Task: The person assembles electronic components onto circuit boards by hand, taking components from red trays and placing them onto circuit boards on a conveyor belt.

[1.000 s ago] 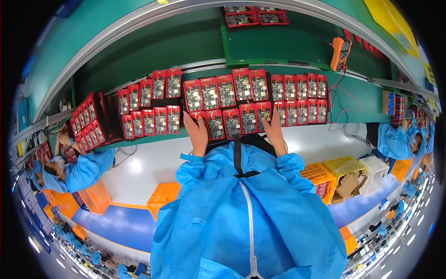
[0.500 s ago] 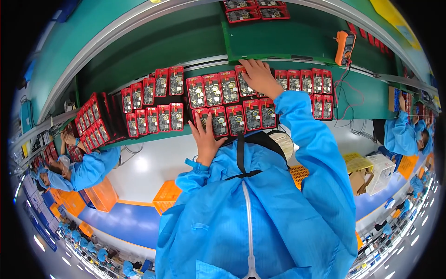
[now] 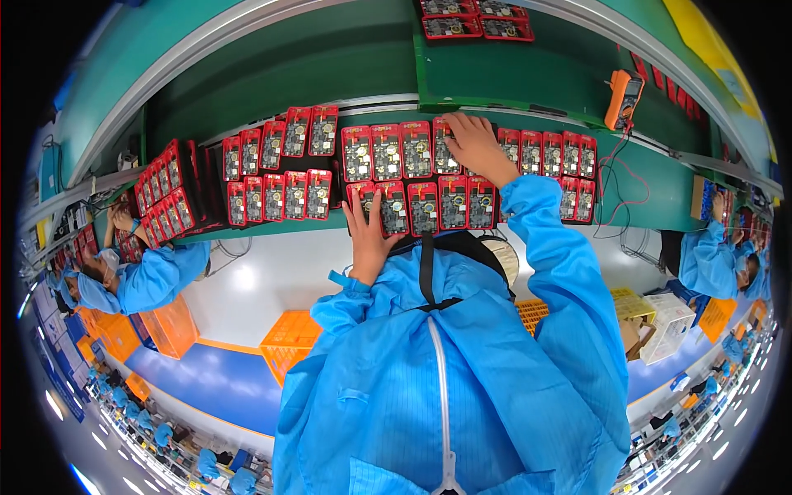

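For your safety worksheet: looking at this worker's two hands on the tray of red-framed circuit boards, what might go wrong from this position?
1. The right hand stretches to the far row, its sleeve passing over nearer boards; it may snag or shift one.
2. The left hand presses the near edge of the tray of red-framed boards, which sits at the bench edge; the tray might tip or slide.
3. Bare fingers on exposed boards may contaminate them.

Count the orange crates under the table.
3 show. One crate sits just left of the person's blue coat, one farther left by a co-worker, and part of a third shows between the coat and the right sleeve. More may be hidden behind the coat.
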Available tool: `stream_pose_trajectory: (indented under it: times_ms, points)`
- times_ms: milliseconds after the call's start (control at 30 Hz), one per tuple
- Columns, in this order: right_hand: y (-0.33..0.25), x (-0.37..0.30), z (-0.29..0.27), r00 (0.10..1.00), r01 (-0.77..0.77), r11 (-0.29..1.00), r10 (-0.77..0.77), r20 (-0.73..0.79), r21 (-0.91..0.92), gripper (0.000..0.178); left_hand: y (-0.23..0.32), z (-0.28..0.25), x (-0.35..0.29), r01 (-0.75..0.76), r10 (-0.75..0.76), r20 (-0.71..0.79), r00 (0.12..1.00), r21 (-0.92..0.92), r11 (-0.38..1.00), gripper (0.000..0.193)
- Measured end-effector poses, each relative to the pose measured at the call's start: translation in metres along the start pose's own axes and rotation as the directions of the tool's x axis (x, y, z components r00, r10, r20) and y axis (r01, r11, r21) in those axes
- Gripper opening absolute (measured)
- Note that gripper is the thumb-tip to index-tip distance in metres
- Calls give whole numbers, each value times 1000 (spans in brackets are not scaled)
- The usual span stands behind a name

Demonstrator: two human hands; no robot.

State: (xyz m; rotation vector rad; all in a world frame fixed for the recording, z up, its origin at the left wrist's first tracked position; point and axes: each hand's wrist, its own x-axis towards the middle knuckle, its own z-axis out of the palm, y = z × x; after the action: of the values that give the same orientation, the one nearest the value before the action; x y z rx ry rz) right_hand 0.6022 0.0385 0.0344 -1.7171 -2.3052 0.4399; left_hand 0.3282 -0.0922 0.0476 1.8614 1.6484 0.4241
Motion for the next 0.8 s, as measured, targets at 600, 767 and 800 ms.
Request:
stream_pose_trajectory:
  times_ms: [600,767,800]
  points:
    - [-49,-127,-17,973,-3,999,-6,231,37,109,42,7,24,-197,139,220,965,268,943,117]
    - [-56,-121,-20,972,-18,998,4,237,58,110,36,3,20,-183,132,212,968,243,952,113]
    - [-62,-118,-24,968,-40,997,23,250,62,112,33,-3,17,-197,163,177,971,199,960,109]
